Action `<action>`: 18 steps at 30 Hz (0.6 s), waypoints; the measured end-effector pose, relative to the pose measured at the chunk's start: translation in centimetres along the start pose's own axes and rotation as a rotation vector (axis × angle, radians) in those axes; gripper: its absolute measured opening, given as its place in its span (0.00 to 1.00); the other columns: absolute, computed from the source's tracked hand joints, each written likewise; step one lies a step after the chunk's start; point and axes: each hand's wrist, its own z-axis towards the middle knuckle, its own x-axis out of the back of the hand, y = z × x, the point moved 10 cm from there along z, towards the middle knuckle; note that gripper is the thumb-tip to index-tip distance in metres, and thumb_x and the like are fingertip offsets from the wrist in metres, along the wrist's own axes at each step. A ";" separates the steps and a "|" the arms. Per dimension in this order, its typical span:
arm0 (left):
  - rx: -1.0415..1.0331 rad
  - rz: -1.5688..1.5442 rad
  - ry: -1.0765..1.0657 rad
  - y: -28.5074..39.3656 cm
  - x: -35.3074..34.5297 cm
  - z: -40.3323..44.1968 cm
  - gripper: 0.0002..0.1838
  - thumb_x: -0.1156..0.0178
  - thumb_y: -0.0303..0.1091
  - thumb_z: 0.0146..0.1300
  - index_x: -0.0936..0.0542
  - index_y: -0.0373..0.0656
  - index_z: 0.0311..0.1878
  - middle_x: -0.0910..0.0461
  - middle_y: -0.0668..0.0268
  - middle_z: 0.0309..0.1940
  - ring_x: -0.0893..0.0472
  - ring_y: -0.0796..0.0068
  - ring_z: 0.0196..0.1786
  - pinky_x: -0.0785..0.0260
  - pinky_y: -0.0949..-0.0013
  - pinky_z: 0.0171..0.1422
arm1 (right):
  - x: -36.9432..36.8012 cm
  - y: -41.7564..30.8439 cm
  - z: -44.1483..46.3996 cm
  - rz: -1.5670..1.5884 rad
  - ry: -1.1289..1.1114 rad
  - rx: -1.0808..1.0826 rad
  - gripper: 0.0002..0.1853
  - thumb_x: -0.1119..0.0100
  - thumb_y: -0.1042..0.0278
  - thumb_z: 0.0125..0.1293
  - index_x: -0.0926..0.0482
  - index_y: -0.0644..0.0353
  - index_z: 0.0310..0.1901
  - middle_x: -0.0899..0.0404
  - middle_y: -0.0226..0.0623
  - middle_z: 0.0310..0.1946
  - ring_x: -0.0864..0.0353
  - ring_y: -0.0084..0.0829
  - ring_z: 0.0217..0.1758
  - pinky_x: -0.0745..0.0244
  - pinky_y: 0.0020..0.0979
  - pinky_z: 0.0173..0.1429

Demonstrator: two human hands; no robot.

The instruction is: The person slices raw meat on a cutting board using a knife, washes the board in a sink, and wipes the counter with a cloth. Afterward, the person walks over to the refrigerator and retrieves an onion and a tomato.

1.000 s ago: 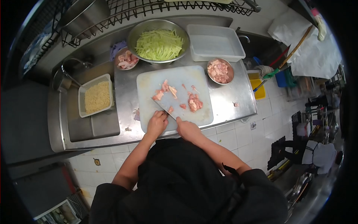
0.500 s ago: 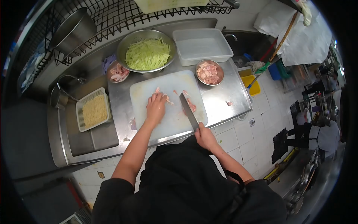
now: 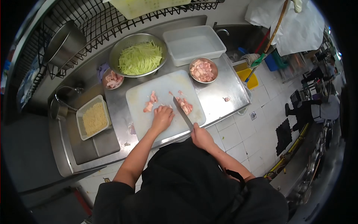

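Observation:
My right hand is wrapped around the handle of a broad-bladed kitchen knife. Its blade lies along a small heap of cut raw meat on the right part of the white cutting board. On the board left of the blade, my left hand rests with fingers bent and together; a bit of pale raw meat shows at the fingertips, mostly covered. Uncut-looking meat pieces lie just beyond that hand, on the board's left side.
Behind the board stand a bowl of shredded green vegetable, a clear plastic tub, a bowl of meat pieces and a smaller meat bowl. A noodle basket sits in the left sink. A wire rack overhangs; another person is at far right.
My left hand has drawn back toward me and right, uncovering the meat pieces on the board's left side. The knife stays beside the cut meat. The whole view has shifted slightly.

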 end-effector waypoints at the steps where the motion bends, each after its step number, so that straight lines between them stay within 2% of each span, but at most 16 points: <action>1: 0.005 -0.003 -0.001 0.0 0.4 -0.1 0.11 0.36 0.32 0.57 0.20 0.43 0.43 0.24 0.60 0.47 0.29 0.57 0.57 0.41 0.50 0.65 | 0.4 -0.6 -0.1 -0.029 -0.006 0.004 0.10 0.49 0.69 0.66 0.34 0.67 0.42 0.21 0.63 0.27 0.20 0.64 0.34 0.27 0.59 0.41; 3: 0.031 -0.191 0.097 -0.9 2.1 -0.3 0.12 0.35 0.28 0.56 0.20 0.41 0.44 0.23 0.61 0.47 0.27 0.56 0.55 0.37 0.55 0.64 | 1.1 -1.7 -0.6 -0.065 -0.021 0.007 0.10 0.49 0.69 0.66 0.34 0.67 0.42 0.21 0.62 0.27 0.20 0.63 0.34 0.26 0.59 0.40; 6: -0.044 -0.130 0.114 -1.2 2.5 -0.2 0.10 0.36 0.27 0.56 0.19 0.39 0.42 0.21 0.60 0.44 0.25 0.55 0.52 0.32 0.60 0.59 | 0.9 -3.0 -0.7 -0.120 -0.079 0.029 0.10 0.50 0.68 0.66 0.34 0.67 0.42 0.20 0.61 0.27 0.19 0.63 0.34 0.26 0.59 0.40; 9: -0.100 -0.105 0.116 -1.2 1.6 -0.1 0.07 0.37 0.26 0.55 0.18 0.38 0.38 0.20 0.60 0.42 0.23 0.56 0.49 0.28 0.60 0.55 | -0.8 -3.2 -0.2 -0.171 -0.148 0.020 0.09 0.52 0.70 0.66 0.34 0.67 0.43 0.20 0.61 0.27 0.19 0.62 0.34 0.26 0.59 0.41; 12: -0.113 -0.062 0.153 -0.9 1.6 -0.3 0.07 0.37 0.25 0.54 0.18 0.36 0.36 0.20 0.58 0.40 0.22 0.57 0.47 0.26 0.61 0.52 | -3.5 -2.6 2.3 -0.191 -0.108 0.033 0.09 0.53 0.72 0.65 0.34 0.67 0.43 0.20 0.61 0.28 0.19 0.62 0.35 0.26 0.58 0.41; 14: -0.108 -0.059 0.143 -1.0 1.1 -0.4 0.07 0.37 0.25 0.54 0.18 0.36 0.37 0.20 0.58 0.41 0.22 0.57 0.48 0.26 0.61 0.53 | -3.4 -4.3 5.5 -0.155 -0.026 0.141 0.09 0.54 0.73 0.64 0.34 0.67 0.44 0.20 0.62 0.30 0.19 0.62 0.37 0.26 0.58 0.42; 18: -0.097 -0.051 0.146 -0.9 1.4 -0.4 0.07 0.37 0.25 0.54 0.17 0.36 0.37 0.19 0.58 0.43 0.22 0.57 0.48 0.26 0.61 0.54 | -4.0 -3.5 9.5 -0.106 0.004 0.182 0.11 0.53 0.72 0.64 0.34 0.68 0.45 0.20 0.64 0.31 0.19 0.62 0.38 0.26 0.59 0.43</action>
